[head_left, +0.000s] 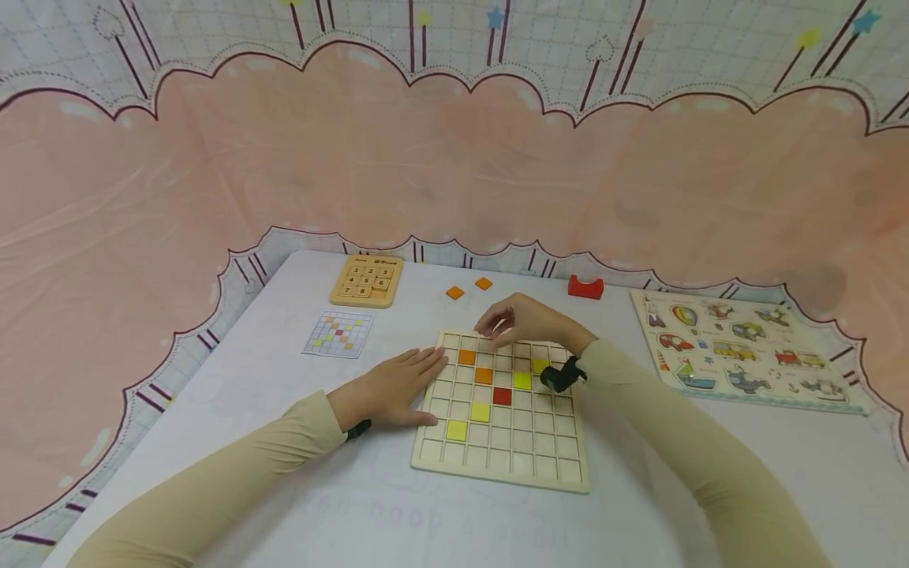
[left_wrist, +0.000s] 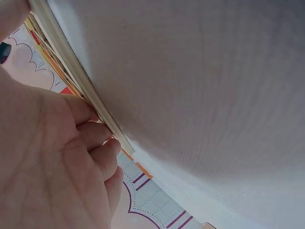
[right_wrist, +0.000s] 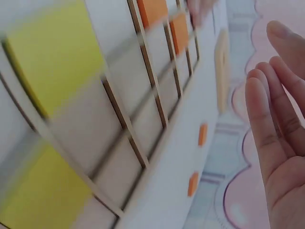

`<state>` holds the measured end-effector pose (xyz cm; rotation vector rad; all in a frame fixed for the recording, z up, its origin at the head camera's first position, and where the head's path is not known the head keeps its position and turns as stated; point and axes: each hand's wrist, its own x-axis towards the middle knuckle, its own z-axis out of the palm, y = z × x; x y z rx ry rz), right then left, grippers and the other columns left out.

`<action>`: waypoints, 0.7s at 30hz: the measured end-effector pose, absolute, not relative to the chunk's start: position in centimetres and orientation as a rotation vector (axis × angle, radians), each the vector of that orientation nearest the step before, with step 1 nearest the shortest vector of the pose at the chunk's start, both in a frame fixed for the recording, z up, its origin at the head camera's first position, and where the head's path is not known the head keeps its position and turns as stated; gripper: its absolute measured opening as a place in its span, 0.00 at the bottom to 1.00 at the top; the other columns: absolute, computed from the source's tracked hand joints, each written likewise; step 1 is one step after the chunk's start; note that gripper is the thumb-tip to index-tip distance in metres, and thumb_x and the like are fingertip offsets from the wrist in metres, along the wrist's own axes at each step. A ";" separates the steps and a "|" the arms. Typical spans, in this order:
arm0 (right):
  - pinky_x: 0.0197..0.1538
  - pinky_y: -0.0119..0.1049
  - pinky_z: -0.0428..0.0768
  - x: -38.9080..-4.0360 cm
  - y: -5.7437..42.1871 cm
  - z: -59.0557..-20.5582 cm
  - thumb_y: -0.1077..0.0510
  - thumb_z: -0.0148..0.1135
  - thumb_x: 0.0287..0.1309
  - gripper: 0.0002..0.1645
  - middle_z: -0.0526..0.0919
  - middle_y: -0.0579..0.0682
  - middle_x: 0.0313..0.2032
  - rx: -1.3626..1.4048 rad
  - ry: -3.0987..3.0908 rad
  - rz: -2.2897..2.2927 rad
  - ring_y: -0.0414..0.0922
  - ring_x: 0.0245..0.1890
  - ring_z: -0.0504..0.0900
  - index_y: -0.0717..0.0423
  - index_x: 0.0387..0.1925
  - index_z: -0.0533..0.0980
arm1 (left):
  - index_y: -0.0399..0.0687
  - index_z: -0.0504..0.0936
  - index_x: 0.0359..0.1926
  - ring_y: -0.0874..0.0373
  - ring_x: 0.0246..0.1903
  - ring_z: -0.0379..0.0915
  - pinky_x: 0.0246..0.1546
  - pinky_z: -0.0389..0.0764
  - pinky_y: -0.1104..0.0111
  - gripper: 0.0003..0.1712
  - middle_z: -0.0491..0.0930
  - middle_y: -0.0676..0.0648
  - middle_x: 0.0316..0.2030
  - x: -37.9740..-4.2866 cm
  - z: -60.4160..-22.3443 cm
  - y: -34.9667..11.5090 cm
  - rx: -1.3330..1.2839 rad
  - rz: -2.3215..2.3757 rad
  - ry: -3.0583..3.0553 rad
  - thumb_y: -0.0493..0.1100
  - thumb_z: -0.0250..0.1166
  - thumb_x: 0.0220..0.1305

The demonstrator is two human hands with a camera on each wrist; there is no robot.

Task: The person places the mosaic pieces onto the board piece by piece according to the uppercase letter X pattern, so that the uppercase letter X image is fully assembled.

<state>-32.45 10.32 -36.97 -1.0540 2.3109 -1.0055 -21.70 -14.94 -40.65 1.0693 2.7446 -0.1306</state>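
A wooden grid board (head_left: 521,462) lies on the white table, bearing two orange tiles, a red tile (head_left: 502,397) and several yellow tiles in a partial X. My left hand (head_left: 390,389) rests at its left side, fingers fairly straight and fingertips at the rim; the left wrist view shows them against the board's edge (left_wrist: 88,90). Over the far part of the board hovers my right hand (head_left: 529,322), fingers loosely bent. In the right wrist view its fingers (right_wrist: 259,107) hold nothing. Two loose orange tiles (head_left: 454,293) (right_wrist: 192,184) lie beyond the board.
Left of the board is a small printed card (head_left: 338,334) with a coloured X pattern. Behind it sits a wooden number puzzle (head_left: 366,300). A red notched block (head_left: 585,287) stands at the back, and a picture puzzle board (head_left: 746,351) lies at the right.
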 end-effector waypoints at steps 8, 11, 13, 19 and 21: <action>0.55 0.39 0.80 -36.1 9.8 -36.7 0.68 0.67 0.50 0.21 0.81 0.65 0.48 -0.951 2.380 -1.091 0.55 0.47 0.81 0.69 0.48 0.77 | 0.39 0.48 0.73 0.48 0.73 0.43 0.73 0.50 0.57 0.55 0.46 0.41 0.74 -21.5 -40.7 -15.2 1.062 -0.129 2.738 0.72 0.50 0.59; 0.57 0.40 0.79 -37.4 9.4 -37.0 0.68 0.66 0.51 0.22 0.80 0.66 0.50 -0.907 2.409 -1.123 0.56 0.49 0.80 0.70 0.50 0.76 | 0.39 0.47 0.73 0.49 0.73 0.43 0.73 0.50 0.58 0.55 0.46 0.41 0.74 -21.4 -40.7 -15.2 1.056 -0.124 2.734 0.72 0.50 0.59; 0.57 0.42 0.78 -38.1 9.2 -37.2 0.69 0.65 0.51 0.21 0.79 0.66 0.50 -0.872 2.421 -1.158 0.57 0.50 0.79 0.70 0.50 0.76 | 0.39 0.47 0.73 0.49 0.73 0.43 0.73 0.50 0.58 0.55 0.46 0.41 0.74 -21.3 -40.7 -15.2 1.051 -0.122 2.732 0.72 0.50 0.59; 0.59 0.45 0.77 -39.6 8.6 -37.6 0.70 0.65 0.51 0.22 0.80 0.65 0.50 -0.747 2.478 -1.190 0.56 0.51 0.78 0.70 0.50 0.76 | 0.40 0.47 0.73 0.49 0.74 0.42 0.74 0.49 0.58 0.55 0.45 0.42 0.74 -21.2 -40.8 -15.2 1.040 -0.130 2.731 0.73 0.50 0.59; 0.60 0.45 0.76 -40.1 8.5 -37.8 0.69 0.65 0.52 0.23 0.79 0.65 0.51 -0.712 2.501 -1.166 0.56 0.52 0.77 0.69 0.51 0.75 | 0.40 0.47 0.73 0.49 0.74 0.42 0.74 0.49 0.58 0.55 0.45 0.42 0.74 -21.2 -40.9 -15.2 1.045 -0.135 2.733 0.73 0.50 0.59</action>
